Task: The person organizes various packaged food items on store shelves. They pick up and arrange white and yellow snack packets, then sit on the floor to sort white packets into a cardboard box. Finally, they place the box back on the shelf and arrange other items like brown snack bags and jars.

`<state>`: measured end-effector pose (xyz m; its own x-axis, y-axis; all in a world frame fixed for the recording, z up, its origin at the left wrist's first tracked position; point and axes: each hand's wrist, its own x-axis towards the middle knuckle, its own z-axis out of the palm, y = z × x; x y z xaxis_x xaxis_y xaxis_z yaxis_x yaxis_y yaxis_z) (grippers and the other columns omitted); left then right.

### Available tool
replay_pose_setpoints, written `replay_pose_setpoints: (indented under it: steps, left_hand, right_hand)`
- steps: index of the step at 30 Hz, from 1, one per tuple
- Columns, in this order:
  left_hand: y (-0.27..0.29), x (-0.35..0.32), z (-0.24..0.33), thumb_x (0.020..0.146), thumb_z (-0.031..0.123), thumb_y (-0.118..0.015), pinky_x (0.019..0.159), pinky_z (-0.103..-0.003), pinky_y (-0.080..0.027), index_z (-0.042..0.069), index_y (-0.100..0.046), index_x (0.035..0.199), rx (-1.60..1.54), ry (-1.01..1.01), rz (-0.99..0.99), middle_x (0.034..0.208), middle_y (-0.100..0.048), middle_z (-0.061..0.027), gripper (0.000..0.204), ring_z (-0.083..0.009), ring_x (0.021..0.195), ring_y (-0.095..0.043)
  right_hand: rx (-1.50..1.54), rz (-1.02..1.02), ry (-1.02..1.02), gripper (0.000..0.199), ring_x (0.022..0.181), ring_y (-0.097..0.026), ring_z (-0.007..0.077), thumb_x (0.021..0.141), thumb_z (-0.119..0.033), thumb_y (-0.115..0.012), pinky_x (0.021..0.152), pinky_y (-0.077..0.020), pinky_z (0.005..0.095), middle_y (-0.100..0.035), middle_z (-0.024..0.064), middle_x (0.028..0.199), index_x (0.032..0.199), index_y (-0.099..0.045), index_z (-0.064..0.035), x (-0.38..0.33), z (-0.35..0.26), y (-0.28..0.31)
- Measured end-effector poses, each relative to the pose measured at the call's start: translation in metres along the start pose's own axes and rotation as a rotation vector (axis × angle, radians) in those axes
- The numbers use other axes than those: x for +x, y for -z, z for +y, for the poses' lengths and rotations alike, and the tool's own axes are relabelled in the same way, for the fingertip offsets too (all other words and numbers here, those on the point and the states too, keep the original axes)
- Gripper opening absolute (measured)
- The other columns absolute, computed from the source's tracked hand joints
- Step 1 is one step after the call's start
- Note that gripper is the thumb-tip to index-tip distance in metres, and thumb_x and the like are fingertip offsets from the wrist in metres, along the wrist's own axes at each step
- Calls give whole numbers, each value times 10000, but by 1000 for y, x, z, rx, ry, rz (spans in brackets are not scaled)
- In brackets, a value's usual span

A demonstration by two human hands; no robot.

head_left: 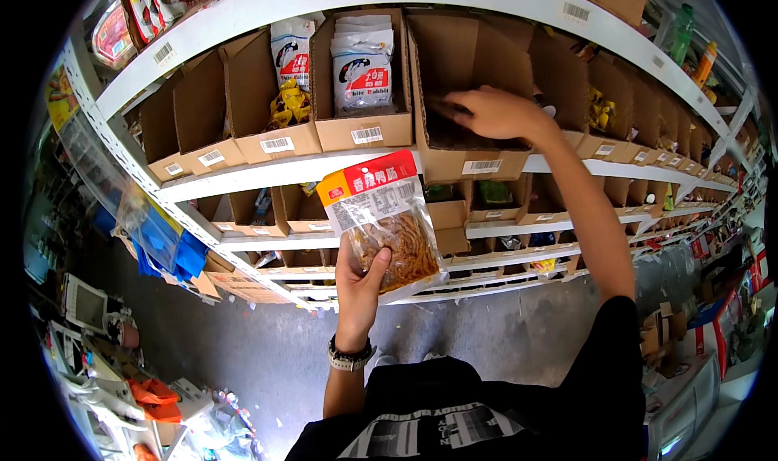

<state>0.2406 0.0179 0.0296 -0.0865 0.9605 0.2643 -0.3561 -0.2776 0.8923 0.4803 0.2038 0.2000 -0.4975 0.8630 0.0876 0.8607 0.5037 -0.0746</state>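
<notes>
Pinching the food packet (401,242) at mid-frame, my left grip (361,281) points upward. My right grip (498,113) reaches leftward into the upper-centre cardboard box (450,166); I can't make out whether it's closed.

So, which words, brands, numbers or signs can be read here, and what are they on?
I won't copy the wording, but this is where it stands:
Pouch in the left hand: large characters on its red top; fine print below, too small to read.
White packets: bold print, partly on red.
Box labels: barcodes, digits too small.
Shelf labels: barcodes, one with a short code.
Black shirt: pale lettering.
</notes>
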Motion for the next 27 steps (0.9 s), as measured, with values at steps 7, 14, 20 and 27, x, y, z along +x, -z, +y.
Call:
replay_pose_setpoints:
  steps: [7,14,20,27]
  left_hand:
    - [2,0,7,991,30,-597,973,-313,-512,-10,-388,1462,55,20,-32,1290,-610,-106,516,-152,1139,-607]
    - [0,0,10,989,4,-593,966,-300,-505,-13,-451,1374,-98,55,-8,1240,-627,-90,411,-141,1110,-609]
    - [-4,3,-7,999,58,-601,952,-298,-516,4,-419,1424,-79,-15,13,1274,-604,-100,465,-148,1114,-609]
    - [-17,0,-8,1013,65,-582,996,-301,-460,-7,-401,1437,-20,-107,86,1298,-576,-91,466,-138,1148,-561]
  right_hand:
    - [327,697,-202,291,882,-708,230,1018,-181,-528,694,-545,384,-719,171,971,1235,-647,-27,-33,-1,24]
    - [1184,875,-297,256,888,-715,175,1040,-145,-516,728,-614,331,-703,67,1043,1229,-628,-14,-114,-27,16]
    - [1745,924,-149,317,1080,-687,229,1035,-141,-527,828,-639,444,-655,105,1233,1317,-533,4,-154,-66,-63]
    - [1789,1154,-402,387,954,-657,122,1063,-181,-514,785,-585,282,-632,51,1188,1403,-473,0,-149,-162,-150]
